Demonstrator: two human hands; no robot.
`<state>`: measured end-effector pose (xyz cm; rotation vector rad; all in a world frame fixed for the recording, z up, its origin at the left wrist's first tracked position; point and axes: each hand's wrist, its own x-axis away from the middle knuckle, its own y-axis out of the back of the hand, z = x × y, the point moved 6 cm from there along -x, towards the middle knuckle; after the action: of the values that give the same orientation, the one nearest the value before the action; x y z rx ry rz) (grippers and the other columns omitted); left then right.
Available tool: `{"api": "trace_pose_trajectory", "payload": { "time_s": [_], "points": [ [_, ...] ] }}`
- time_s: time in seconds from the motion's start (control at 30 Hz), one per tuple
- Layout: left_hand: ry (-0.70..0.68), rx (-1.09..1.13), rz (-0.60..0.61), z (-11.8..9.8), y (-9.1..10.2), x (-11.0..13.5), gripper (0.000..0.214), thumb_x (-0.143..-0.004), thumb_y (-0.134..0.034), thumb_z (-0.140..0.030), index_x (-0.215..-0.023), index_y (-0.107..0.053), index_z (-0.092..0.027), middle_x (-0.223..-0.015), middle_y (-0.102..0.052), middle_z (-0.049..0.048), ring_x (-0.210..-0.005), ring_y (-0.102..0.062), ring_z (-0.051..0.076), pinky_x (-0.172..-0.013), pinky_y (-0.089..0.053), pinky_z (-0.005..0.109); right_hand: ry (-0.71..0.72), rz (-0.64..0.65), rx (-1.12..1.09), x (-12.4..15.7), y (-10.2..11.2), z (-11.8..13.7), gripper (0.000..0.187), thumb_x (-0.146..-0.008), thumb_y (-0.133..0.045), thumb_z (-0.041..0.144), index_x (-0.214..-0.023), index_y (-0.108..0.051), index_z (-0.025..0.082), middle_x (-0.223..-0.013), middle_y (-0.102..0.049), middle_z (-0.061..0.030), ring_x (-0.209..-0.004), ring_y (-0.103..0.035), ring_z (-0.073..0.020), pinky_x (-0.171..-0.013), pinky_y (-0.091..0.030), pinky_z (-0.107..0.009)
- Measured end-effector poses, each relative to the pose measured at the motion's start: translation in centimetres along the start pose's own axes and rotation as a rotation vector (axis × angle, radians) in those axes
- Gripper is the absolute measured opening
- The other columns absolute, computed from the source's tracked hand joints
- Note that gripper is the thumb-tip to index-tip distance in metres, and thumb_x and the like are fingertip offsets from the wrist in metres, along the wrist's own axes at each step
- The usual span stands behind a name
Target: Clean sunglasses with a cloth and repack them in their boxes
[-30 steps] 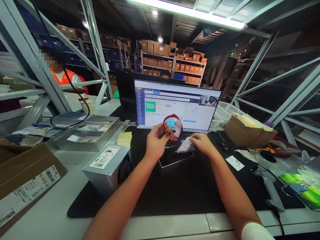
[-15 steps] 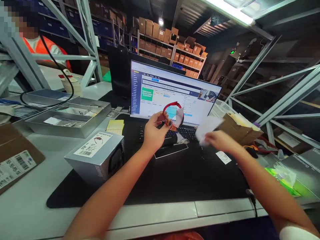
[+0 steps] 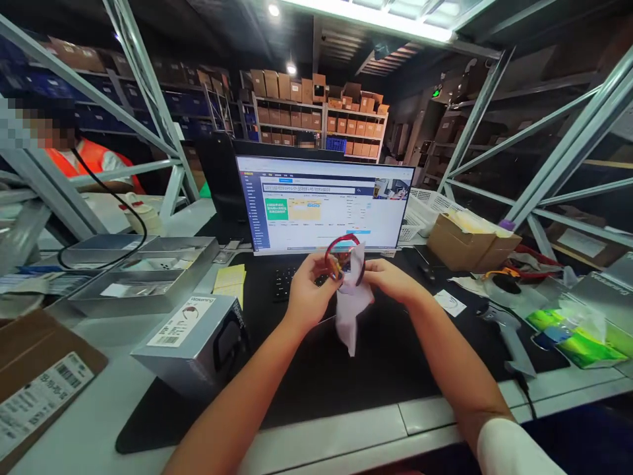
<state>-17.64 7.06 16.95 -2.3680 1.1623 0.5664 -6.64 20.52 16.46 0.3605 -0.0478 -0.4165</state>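
Observation:
I hold a small red ring-shaped item up in front of the monitor. My left hand is closed on its left side. My right hand is closed on its right side, where a white wrapper hangs down from it over the black desk mat. Both hands hover above a keyboard that they partly hide.
A silver box with a label lies at left front, metal trays behind it, a cardboard carton at far left. An open cardboard box, a barcode scanner and green packets lie at right. A person in an orange vest stands behind the rack.
My right hand, out to the right with a white piece half a second ago, has come back to the red ring and now grips it together with the left. The view tilted slightly.

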Motion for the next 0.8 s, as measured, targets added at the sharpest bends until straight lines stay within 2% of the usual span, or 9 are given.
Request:
{"api": "trace_pose_trajectory", "payload": {
  "time_s": [0.1,0.23,0.3,0.4,0.5,0.57,0.67,0.73,0.8],
  "points": [
    [0.025,-0.023,-0.037,0.7,0.4,-0.4,0.027,-0.073,-0.082,-0.025,-0.094,-0.066,-0.019,-0.094,-0.072,0.0033,-0.090,-0.066,0.017,-0.085,-0.051,0.028,0.092,-0.029,-0.095,-0.8,-0.8,0.1,0.027,-0.081,-0.062,0.042,-0.070,-0.053,0.020,-0.054,-0.058,0.0035,-0.046,-0.057,-0.0124,-0.051,-0.043,-0.025],
    [0.165,0.253,-0.059,2.2,-0.3,-0.4,0.034,-0.072,-0.085,-0.031,-0.097,-0.063,-0.022,-0.103,-0.071,0.0027,-0.089,-0.068,0.015,-0.077,-0.054,0.026,0.220,-0.246,-0.227,-0.8,-0.4,0.4,0.037,-0.083,-0.063,0.053,-0.071,-0.055,0.019,-0.057,-0.057,0.0034,-0.047,-0.056,-0.0123,-0.051,-0.042,-0.025],
    [0.187,0.343,-0.110,2.7,-0.4,-0.4,0.038,-0.069,-0.088,-0.030,-0.097,-0.063,-0.023,-0.103,-0.071,0.0009,-0.085,-0.068,0.013,-0.073,-0.054,0.023,0.262,-0.296,-0.264,-0.4,0.0,0.5,0.039,-0.084,-0.063,0.056,-0.072,-0.055,0.019,-0.057,-0.056,0.0037,-0.049,-0.057,-0.0128,-0.055,-0.044,-0.026],
    [0.081,0.301,-0.186,2.5,0.0,-0.5,0.045,-0.062,-0.093,-0.026,-0.096,-0.065,-0.023,-0.098,-0.071,0.0002,-0.087,-0.069,0.013,-0.076,-0.055,0.022,0.302,-0.343,-0.258,0.5,0.7,0.9,0.038,-0.089,-0.059,0.057,-0.081,-0.056,0.020,-0.059,-0.058,0.0036,-0.056,-0.058,-0.0137,-0.064,-0.045,-0.027],
    [-0.093,0.128,-0.213,1.6,0.2,-0.2,0.049,-0.061,-0.094,-0.025,-0.101,-0.066,-0.023,-0.112,-0.069,0.0045,-0.103,-0.069,0.018,-0.090,-0.057,0.030,0.275,-0.371,-0.085,1.2,0.8,1.0,0.037,-0.089,-0.061,0.055,-0.080,-0.056,0.020,-0.065,-0.059,0.0027,-0.062,-0.054,-0.0132,-0.063,-0.040,-0.026],
    [-0.225,-0.010,-0.206,0.7,0.0,0.2,0.047,-0.062,-0.094,-0.024,-0.101,-0.067,-0.023,-0.127,-0.062,0.0069,-0.116,-0.066,0.023,-0.099,-0.055,0.035,0.254,-0.315,0.012,1.3,0.0,1.2,0.038,-0.088,-0.064,0.054,-0.074,-0.057,0.019,-0.067,-0.058,0.0016,-0.066,-0.053,-0.0140,-0.062,-0.039,-0.026],
    [-0.401,-0.137,-0.178,-0.6,-0.3,0.9,0.040,-0.068,-0.090,-0.018,-0.101,-0.067,-0.024,-0.137,-0.055,0.0063,-0.127,-0.060,0.024,-0.109,-0.049,0.039,0.304,-0.163,-0.024,1.5,-1.3,2.0,0.039,-0.089,-0.062,0.053,-0.072,-0.059,0.018,-0.069,-0.061,-0.0001,-0.071,-0.056,-0.0163,-0.065,-0.042,-0.027],
    [-0.448,-0.120,-0.144,-1.1,-0.2,1.0,0.038,-0.074,-0.085,-0.016,-0.105,-0.066,-0.026,-0.132,-0.058,0.0054,-0.126,-0.061,0.024,-0.108,-0.049,0.040,0.332,0.031,-0.086,1.9,-2.0,2.6,0.040,-0.091,-0.060,0.054,-0.073,-0.061,0.018,-0.069,-0.063,-0.0012,-0.070,-0.057,-0.0164,-0.067,-0.044,-0.028],
    [-0.413,-0.054,-0.067,-1.3,-0.2,0.7,0.039,-0.076,-0.083,-0.016,-0.108,-0.065,-0.028,-0.125,-0.062,0.0047,-0.121,-0.065,0.023,-0.103,-0.053,0.039,0.343,0.175,-0.119,2.5,-1.8,3.1,0.041,-0.092,-0.058,0.053,-0.073,-0.063,0.017,-0.067,-0.064,-0.0021,-0.067,-0.058,-0.0156,-0.068,-0.044,-0.028]
  ]
}}
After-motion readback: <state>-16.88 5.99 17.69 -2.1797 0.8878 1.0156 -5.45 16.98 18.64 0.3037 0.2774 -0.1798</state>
